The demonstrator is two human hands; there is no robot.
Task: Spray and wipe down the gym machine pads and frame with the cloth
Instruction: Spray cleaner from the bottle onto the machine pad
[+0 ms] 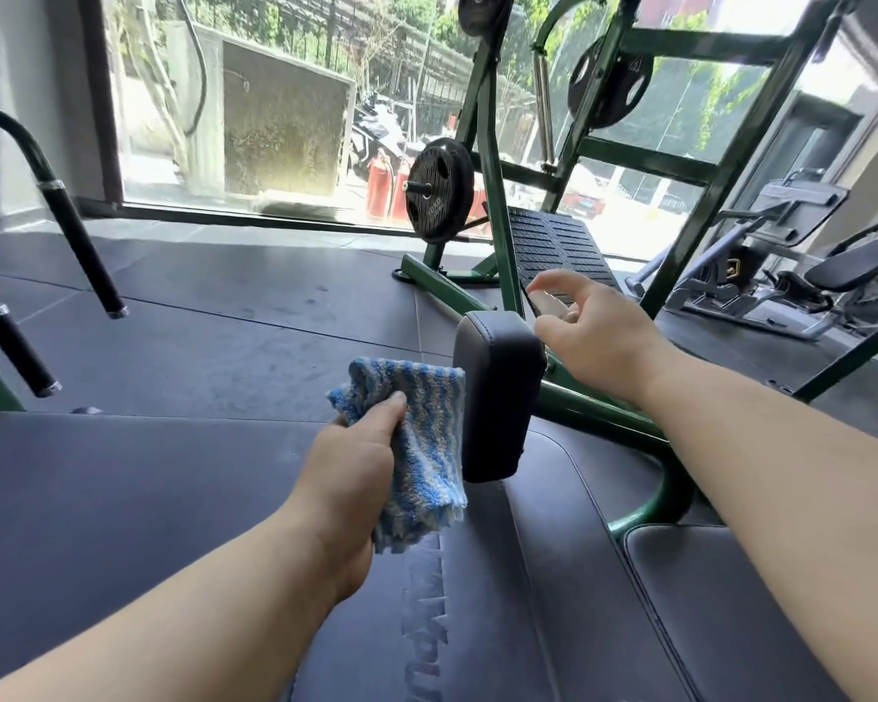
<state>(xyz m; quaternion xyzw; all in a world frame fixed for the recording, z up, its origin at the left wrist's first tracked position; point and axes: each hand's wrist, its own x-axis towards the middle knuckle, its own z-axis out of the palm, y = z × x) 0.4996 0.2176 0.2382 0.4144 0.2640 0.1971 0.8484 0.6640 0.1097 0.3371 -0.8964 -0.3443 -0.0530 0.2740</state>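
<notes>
The left hand (356, 473) clenches a striped cloth (422, 438); the right hand (604, 342) grasps a small clear spray bottle (548, 305), contents indiscernible; upright pad (498, 397) between both sets of fingers

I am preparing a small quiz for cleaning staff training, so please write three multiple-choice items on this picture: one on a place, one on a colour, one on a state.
1. Where is the cloth relative to the small upright pad?
A. to its left
B. on top of it
C. behind it

2. What colour is the machine frame?
A. red
B. green
C. white

3. What is the left hand doing?
A. resting open on the seat
B. gripping the cloth
C. holding a weight plate

Key:
1 A: the striped cloth hangs just left of the pad.
2 B: the tubes are dark green.
3 B: thumb and fingers close round the cloth.
</notes>
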